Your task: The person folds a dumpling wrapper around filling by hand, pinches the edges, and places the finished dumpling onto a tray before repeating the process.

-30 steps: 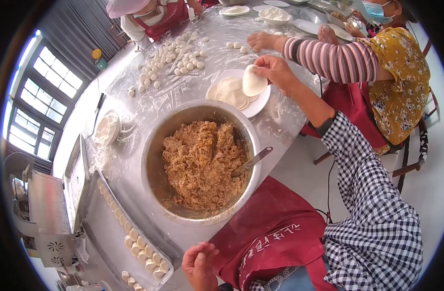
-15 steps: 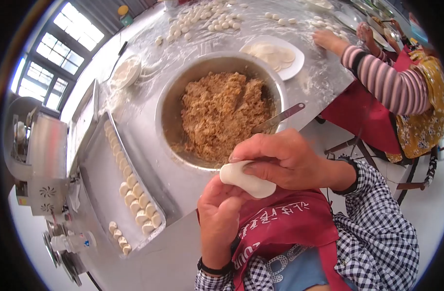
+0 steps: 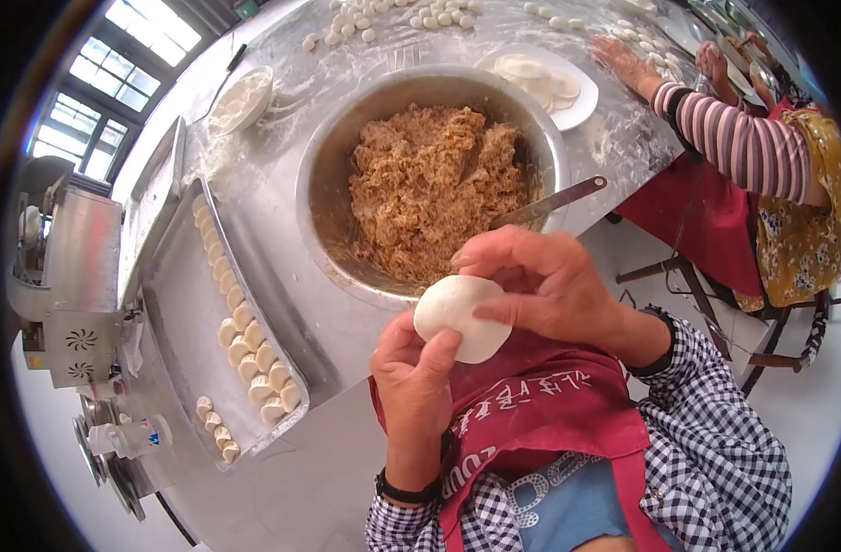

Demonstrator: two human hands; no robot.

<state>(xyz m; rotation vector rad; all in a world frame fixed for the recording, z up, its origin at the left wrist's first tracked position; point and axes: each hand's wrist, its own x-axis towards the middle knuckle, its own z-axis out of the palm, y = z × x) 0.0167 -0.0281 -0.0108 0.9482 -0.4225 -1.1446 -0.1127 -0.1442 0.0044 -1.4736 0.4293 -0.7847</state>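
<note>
A round white dumpling wrapper [image 3: 461,317] is held flat between my two hands, in front of the bowl's near rim. My left hand [image 3: 409,363] pinches its lower left edge with the thumb on top. My right hand [image 3: 544,290] grips its right side, thumb on the face and fingers behind. Just beyond is a large metal bowl [image 3: 321,198] of brown minced filling [image 3: 434,184]. A flat metal spatula [image 3: 554,200] leans on the bowl's right rim, its blade end in the filling. Behind the bowl, a white plate [image 3: 581,109] carries a stack of wrappers [image 3: 535,78].
To the left, a metal tray [image 3: 186,322] holds rows of folded dumplings [image 3: 246,350]. A bowl of flour [image 3: 241,99] and a machine [image 3: 71,276] stand farther left. Dough pieces [image 3: 439,14] lie on the floured table. A co-worker's striped sleeve [image 3: 733,138] reaches in at right.
The wrapper was bent and tilted between my hands; now it is spread flat with its round face showing. The left thumb has come onto its face. The camera view has shifted slightly.
</note>
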